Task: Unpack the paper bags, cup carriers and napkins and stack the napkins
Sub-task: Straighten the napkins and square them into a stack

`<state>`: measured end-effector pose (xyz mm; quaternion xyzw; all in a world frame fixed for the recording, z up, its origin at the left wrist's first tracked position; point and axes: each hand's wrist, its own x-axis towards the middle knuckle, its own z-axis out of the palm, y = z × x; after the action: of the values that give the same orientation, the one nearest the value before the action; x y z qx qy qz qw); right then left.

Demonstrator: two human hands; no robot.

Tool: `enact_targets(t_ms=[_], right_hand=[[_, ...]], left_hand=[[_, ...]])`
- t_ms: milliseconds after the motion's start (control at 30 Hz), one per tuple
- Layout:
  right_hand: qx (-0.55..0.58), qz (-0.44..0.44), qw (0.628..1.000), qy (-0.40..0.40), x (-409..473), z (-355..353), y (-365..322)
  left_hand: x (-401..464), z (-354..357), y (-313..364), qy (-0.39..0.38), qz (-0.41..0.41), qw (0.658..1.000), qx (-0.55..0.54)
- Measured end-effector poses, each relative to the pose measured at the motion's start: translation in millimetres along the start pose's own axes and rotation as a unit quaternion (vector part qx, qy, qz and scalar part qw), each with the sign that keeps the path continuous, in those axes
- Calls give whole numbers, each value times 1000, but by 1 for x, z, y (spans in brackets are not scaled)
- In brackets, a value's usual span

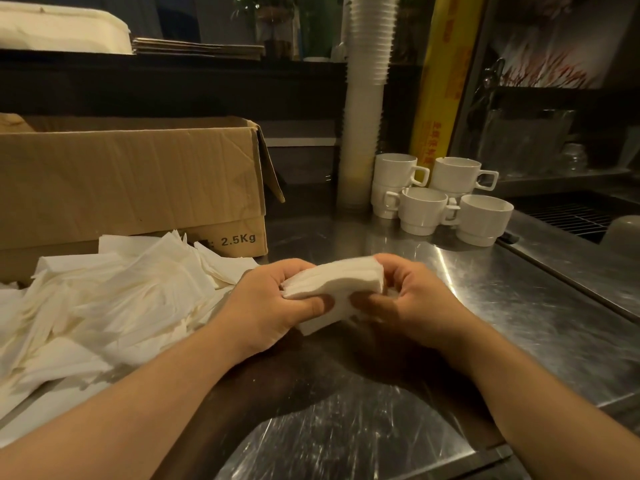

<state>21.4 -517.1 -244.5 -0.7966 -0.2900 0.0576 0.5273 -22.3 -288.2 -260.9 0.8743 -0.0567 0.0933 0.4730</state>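
Observation:
A small squared-up stack of white napkins [334, 282] is held just above the steel counter [485, 306]. My left hand [273, 303] grips its left side and my right hand [412, 299] grips its right side, thumbs pressed on the near face. To the left, a loose heap of white napkins [114, 303] spreads over the counter. Behind the heap stands an open cardboard box [138, 181] marked 2.5Kg; its inside is hidden.
Several white ceramic cups [436, 199] stand stacked at the back right of the counter, beside a tall column of white disposable cups [363, 98] and a yellow roll box [440, 84]. A sink with a grate [571, 216] lies at the right. Flat brown paper goods [197, 48] rest on the far shelf.

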Motion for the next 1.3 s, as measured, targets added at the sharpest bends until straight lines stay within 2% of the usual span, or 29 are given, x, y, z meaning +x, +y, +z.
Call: enact_targets(t_ms=[100, 200, 400, 500, 567, 667, 733, 833, 900, 1000, 1133, 1300], right_hand=[[125, -11, 992, 19, -2, 2, -3], [92, -14, 995, -26, -1, 7, -6], [181, -26, 983, 17, -2, 4, -6], [158, -39, 985, 58, -3, 3, -4], [123, -37, 989, 75, -1, 3, -1], [4, -21, 998, 55, 2, 3, 2], [-36, -8, 999, 34, 4, 3, 4], [-40, 23, 998, 31, 4, 2, 6], [-48, 39, 998, 17, 4, 1, 6], [-68, 40, 997, -14, 5, 2, 7], [-82, 45, 995, -25, 4, 3, 8], [-80, 45, 996, -14, 5, 0, 8]], left_hand=[[-3, 2, 4, 5, 3, 996, -88], [-3, 5, 11, 4, 3, 986, -164], [-3, 7, 6, 8, 28, 995, -97], [-4, 5, 4, 13, 46, 995, -90], [-1, 4, 4, 10, 30, 997, -63], [1, 5, 3, -22, -1, 1000, -9], [2, 4, 2, -12, 4, 1000, 25], [1, 0, -3, 23, -3, 1000, 0], [2, -2, -5, 7, -14, 999, -30], [3, -1, -5, -38, -10, 999, 2], [5, -3, -8, -8, -14, 999, -46], [3, -4, -7, -7, -14, 997, -71]])
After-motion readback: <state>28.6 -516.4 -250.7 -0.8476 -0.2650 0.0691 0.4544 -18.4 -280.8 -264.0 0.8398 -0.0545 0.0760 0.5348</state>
